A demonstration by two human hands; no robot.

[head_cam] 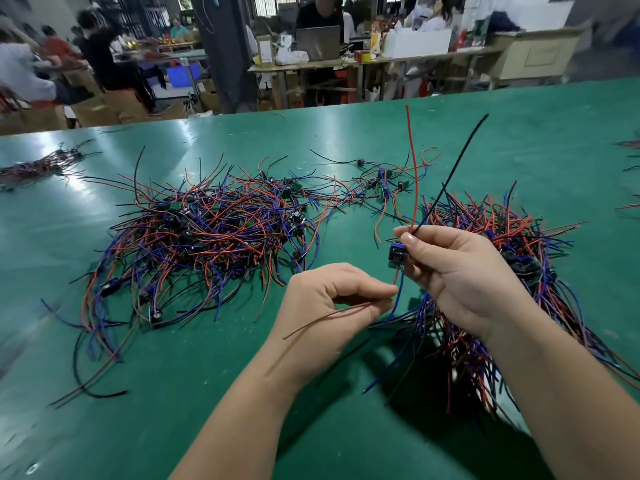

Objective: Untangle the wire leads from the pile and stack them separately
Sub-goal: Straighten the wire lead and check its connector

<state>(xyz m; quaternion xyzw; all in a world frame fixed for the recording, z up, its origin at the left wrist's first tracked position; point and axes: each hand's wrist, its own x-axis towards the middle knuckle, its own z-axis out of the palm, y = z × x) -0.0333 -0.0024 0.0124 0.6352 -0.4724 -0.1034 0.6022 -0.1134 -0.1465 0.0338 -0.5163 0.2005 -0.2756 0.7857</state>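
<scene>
A big tangled pile [207, 237] of red, blue and black wire leads with small black modules lies on the green table [173, 393], left of centre. A second heap of leads [502, 244] lies at the right, partly behind my right arm. My right hand [460, 271] pinches one lead's small module [394, 252] above the table; its red wire [412, 168] and black wire [457, 161] stick upward. My left hand [332, 306] pinches the same lead's lower red and blue wires [396, 299] between fingertips and thumb.
A smaller bundle of leads [41, 164] lies at the far left of the table, and a few loose leads [381, 181] sit between the two heaps. Beyond the table's far edge stand workbenches [346, 60], boxes and people.
</scene>
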